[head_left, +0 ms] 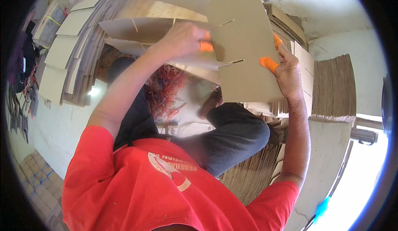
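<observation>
My right hand [286, 67], with orange covers on its fingertips, grips the right edge of a brown slotted cardboard panel [244, 79], its thumb on the near face. The panel is tilted up in front of me, and two dark slots run in from its left edge. My left hand [190, 40], slightly blurred and also wearing orange finger covers, is closed on a long slotted cardboard strip [145, 28] beside the panel. A second strip [197, 61] lies below it, its end meeting the panel at the lower slot. The left fingertips are partly hidden.
Stacks of cardboard pieces stand at the left [62, 57], at the right [333, 88] and beside my bent knee [253, 173]. A tangle of red strands [166, 90] lies on the floor between my legs. A pale wall [344, 44] rises at the far right.
</observation>
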A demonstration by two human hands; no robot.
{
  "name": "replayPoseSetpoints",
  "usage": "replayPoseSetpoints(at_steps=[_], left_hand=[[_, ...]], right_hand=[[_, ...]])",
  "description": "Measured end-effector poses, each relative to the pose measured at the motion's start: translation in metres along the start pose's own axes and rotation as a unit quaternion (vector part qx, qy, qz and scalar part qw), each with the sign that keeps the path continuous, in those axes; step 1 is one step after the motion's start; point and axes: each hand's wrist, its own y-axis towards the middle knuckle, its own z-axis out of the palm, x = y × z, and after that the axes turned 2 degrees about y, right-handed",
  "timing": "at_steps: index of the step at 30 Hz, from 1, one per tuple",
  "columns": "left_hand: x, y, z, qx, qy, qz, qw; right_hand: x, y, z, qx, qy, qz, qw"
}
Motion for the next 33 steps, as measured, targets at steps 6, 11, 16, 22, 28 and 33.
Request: replayPoseSetpoints(at_steps=[6,11,16,22,28,33], left_hand=[[0.066,0.041,-0.002,-0.024,0.140,-0.013,0.990],[0.078,0.059,0.004,0.108,0.115,-0.074,0.985],[0.080,0.068,0.007,0.084,0.113,-0.061,0.988],[0.091,0.065,0.007,0.080,0.075,-0.028,0.994],[0.095,0.070,0.013,0.038,0.025,-0.040,0.998],[0.102,0.080,0.014,0.094,0.128,-0.067,0.985]], right_hand=[[-0.002,0.012,0.010,0.044,0.009,-0.046,0.998],[-0.001,0.030,0.013,0.079,-0.014,-0.040,0.996],[-0.019,0.045,0.026,0.099,-0.082,-0.070,0.989],[-0.010,0.051,0.028,0.070,-0.052,0.000,0.996],[-0.014,0.052,0.044,0.019,-0.211,0.017,0.977],[0.008,0.039,0.039,0.023,-0.156,-0.022,0.987]])
